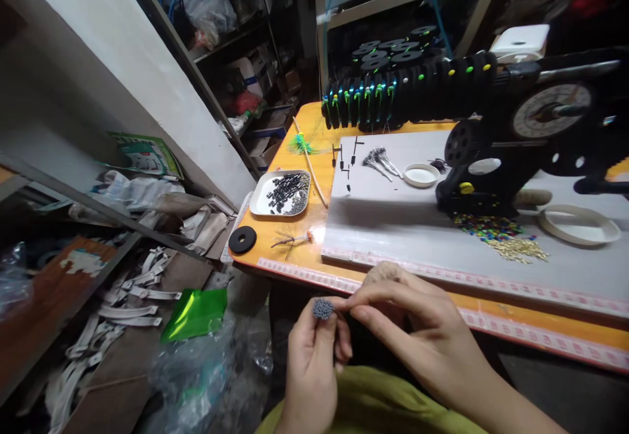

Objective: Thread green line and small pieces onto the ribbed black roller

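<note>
My left hand (310, 362) is closed around a bundle with a round head of small grey tips (323, 309), which shows above the thumb. Beside it, my right hand (425, 319) reaches in from the right with thumb and forefinger pinched close to the left fingertips. Whatever lies in that pinch is too small to make out. Both hands are in front of the table edge, above a green cloth (388, 398) over my lap.
A white tray (254, 204) of small black pieces and a black ring (242, 240) sit on the table's left corner. A black machine (472, 152) stands on a grey board (378, 227) with loose beads (491, 227) and silver-stemmed bundles (382, 162). Measuring tape (304, 273) runs along the edge.
</note>
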{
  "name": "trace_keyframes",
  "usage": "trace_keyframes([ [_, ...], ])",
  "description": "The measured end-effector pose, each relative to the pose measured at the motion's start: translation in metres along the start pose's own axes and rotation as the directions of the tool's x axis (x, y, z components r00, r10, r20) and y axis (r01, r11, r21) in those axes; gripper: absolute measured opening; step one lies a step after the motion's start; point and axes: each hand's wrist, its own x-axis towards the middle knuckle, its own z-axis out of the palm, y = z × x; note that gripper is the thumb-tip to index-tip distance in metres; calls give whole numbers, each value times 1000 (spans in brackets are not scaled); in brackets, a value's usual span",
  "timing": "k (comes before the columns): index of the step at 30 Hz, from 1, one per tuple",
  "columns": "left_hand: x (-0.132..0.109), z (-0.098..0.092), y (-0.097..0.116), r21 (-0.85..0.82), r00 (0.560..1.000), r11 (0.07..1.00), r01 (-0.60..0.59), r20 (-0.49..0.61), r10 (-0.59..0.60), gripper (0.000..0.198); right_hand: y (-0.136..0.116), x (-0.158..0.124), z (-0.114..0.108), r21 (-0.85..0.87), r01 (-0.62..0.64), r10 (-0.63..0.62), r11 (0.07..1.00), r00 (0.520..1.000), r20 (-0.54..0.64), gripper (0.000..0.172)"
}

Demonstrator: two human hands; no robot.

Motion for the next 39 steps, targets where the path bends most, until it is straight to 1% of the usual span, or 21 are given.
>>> trace_keyframes([
  [2,-2,4,-3,-67,999,998,10,-30,-13,30,2,-1,3,-38,5,-6,999,1000,-24,14],
  [5,-5,10,-4,-164,999,986,-14,-49,6,29,6,-3,6,-30,7,-9,1000,999,-51,13],
  [8,-7,13,-3,-163,998,986,-11,-56,2,31,7,-5,8,10,-5,5,1000,999,-40,11],
  [11,-9,15,-2,-127,998,992,-9,-69,0,31,4,-6,10,83,-74,73,994,997,12,13],
  [13,-10,17,-2,-149,997,989,9,-78,-21,30,3,-7,11,99,-88,87,991,996,17,14],
  [14,-10,18,-3,-179,996,984,21,-86,-37,31,3,-7,11,80,-66,67,995,998,0,13],
  [16,-11,20,-6,-243,992,970,24,-113,-53,30,3,-9,10,7,18,-17,1000,999,-42,11],
  [17,-11,20,-7,-271,991,963,-1,-130,-35,29,4,-10,10,-31,62,-64,998,996,-61,11],
  [19,-10,20,-9,-289,984,952,-104,-168,57,26,6,-13,7,-94,129,-137,987,987,-80,13],
  [21,-10,17,-10,-250,965,941,-227,-189,182,25,7,-17,3,-146,155,-166,977,984,-68,14],
  [23,-9,14,-11,-185,942,932,-313,-186,279,23,7,-19,0,-190,160,-167,969,986,-24,13],
  [25,-10,11,-12,-138,928,924,-356,-172,331,19,7,-21,-3,-216,162,-162,963,987,19,13],
  [28,-11,10,-14,-115,918,916,-384,-157,365,15,6,-21,-4,-230,169,-165,958,986,36,14],
  [32,-12,12,-14,-131,920,916,-379,-156,359,15,4,-21,-4,-220,169,-159,961,985,59,18],
  [35,-12,13,-14,-142,926,922,-359,-176,333,17,4,-21,-4,-205,160,-154,965,987,48,19],
  [39,-14,16,-16,-196,949,936,-291,-178,258,19,3,-20,-4,-137,144,-142,980,990,20,21],
])
